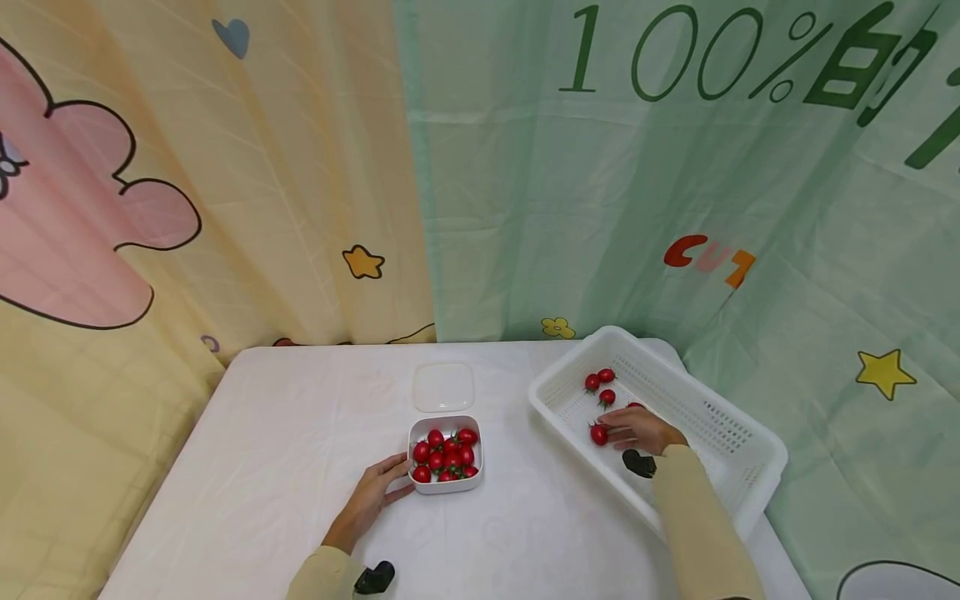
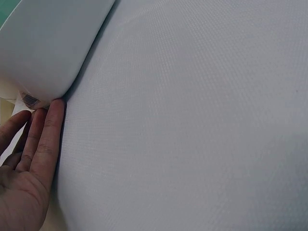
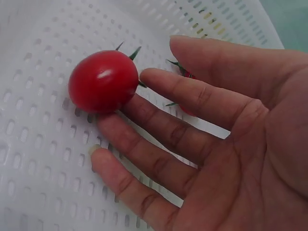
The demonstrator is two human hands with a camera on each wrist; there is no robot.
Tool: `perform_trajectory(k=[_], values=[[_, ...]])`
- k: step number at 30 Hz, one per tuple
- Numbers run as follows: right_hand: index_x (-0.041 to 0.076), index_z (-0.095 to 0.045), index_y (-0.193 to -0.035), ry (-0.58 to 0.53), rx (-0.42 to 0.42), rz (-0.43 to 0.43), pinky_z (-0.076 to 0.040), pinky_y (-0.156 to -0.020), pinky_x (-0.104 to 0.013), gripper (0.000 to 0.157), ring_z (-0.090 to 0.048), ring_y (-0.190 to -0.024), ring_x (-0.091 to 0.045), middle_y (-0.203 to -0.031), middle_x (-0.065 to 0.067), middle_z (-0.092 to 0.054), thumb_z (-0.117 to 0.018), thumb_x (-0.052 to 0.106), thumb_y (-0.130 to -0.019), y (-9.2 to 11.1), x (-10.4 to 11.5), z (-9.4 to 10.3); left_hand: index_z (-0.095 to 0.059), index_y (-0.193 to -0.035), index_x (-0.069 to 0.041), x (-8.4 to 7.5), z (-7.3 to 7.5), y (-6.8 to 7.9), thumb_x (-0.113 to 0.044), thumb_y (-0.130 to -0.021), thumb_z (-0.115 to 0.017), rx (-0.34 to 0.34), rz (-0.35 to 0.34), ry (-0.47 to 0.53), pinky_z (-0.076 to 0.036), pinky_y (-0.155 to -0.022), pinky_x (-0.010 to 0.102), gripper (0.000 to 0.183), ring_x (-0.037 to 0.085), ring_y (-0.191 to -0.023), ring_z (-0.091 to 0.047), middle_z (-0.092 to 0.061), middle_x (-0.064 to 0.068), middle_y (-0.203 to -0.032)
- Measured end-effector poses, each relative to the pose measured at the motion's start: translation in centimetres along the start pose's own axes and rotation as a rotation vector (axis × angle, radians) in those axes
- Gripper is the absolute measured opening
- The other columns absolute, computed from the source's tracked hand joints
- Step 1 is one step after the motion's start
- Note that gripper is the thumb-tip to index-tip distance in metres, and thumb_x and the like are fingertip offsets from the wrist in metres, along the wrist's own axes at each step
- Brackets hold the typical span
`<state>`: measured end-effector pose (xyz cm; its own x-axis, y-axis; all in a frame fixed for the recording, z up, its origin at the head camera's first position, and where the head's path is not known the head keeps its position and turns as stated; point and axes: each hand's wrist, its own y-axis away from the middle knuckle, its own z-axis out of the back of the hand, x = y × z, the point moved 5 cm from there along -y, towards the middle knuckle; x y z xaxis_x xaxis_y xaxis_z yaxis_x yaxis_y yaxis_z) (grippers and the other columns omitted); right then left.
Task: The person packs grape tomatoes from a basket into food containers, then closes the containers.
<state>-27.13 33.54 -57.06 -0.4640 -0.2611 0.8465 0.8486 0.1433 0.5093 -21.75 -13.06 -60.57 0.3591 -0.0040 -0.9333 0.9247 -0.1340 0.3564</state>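
Observation:
My left hand (image 1: 369, 497) rests its nearly straight fingers against the left side of a small white container (image 1: 448, 487) filled with several red cherry tomatoes (image 1: 452, 458). In the left wrist view, the fingertips touch the container's wall (image 2: 53, 53) low down, near a barcode label. My right hand (image 1: 640, 428) reaches into a large white perforated basket (image 1: 720, 475). Its fingers are extended, and their tips touch a cherry tomato (image 3: 103, 81) with green sepals; the thumb stands apart from it. Behind those fingers, another tomato (image 3: 188, 108) is partly hidden.
A clear lid (image 1: 443, 387) lies on the white table (image 1: 300, 417) just beyond the container. Farther back in the basket are a few more cherry tomatoes (image 1: 607, 397). Printed curtains (image 1: 510, 208) hang behind the table and along its sides.

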Motion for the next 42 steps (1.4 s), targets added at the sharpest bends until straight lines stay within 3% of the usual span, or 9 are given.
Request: perform_trajectory(k=[16, 25, 35, 42], values=[[-0.006, -0.057, -0.127, 0.039, 0.235, 0.016, -0.054, -0.090, -0.045, 0.037, -0.066, -0.099, -0.026, -0.115, -0.010, -0.067, -0.050, 0.019, -0.101, -0.3, 0.8, -2.3, -0.039, -0.138, 0.013, 0.0, 0.0, 0.1, -0.024, -0.099, -0.055, 0.003, -0.001, 0.002, -0.050, -0.095, 0.047, 0.056, 0.039, -0.123, -0.048, -0.041, 0.030, -0.140], [0.002, -0.061, -0.126, 0.105, 0.327, -0.010, -0.054, -0.087, -0.040, 0.037, -0.065, -0.102, -0.026, -0.114, -0.006, -0.066, -0.058, 0.024, -0.097, -0.7, 0.7, -2.9, -0.039, -0.138, 0.012, 0.0, 0.1, 0.0, -0.024, -0.098, -0.056, 0.003, -0.003, 0.000, -0.050, -0.095, 0.047, 0.057, 0.040, -0.124, -0.048, -0.041, 0.030, -0.141], [0.002, -0.063, -0.122, 0.072, 0.372, 0.033, -0.056, -0.088, -0.037, 0.030, -0.067, -0.092, -0.019, -0.107, -0.004, -0.069, -0.059, 0.016, -0.095, -0.1, 1.3, -3.4, -0.038, -0.139, 0.011, 0.2, 0.1, -0.1, -0.027, -0.097, -0.057, 0.015, 0.001, -0.007, -0.051, -0.094, 0.044, 0.060, 0.040, -0.125, -0.047, -0.040, 0.030, -0.142], [-0.008, -0.058, -0.123, 0.049, 0.363, 0.096, -0.055, -0.090, -0.038, 0.033, -0.065, -0.093, -0.017, -0.106, -0.003, -0.067, -0.060, 0.006, -0.093, 0.8, 3.0, -3.8, -0.040, -0.138, 0.011, 0.2, 0.0, -0.1, -0.024, -0.098, -0.056, 0.005, 0.001, 0.002, -0.051, -0.094, 0.046, 0.056, 0.038, -0.123, -0.049, -0.042, 0.030, -0.140]])
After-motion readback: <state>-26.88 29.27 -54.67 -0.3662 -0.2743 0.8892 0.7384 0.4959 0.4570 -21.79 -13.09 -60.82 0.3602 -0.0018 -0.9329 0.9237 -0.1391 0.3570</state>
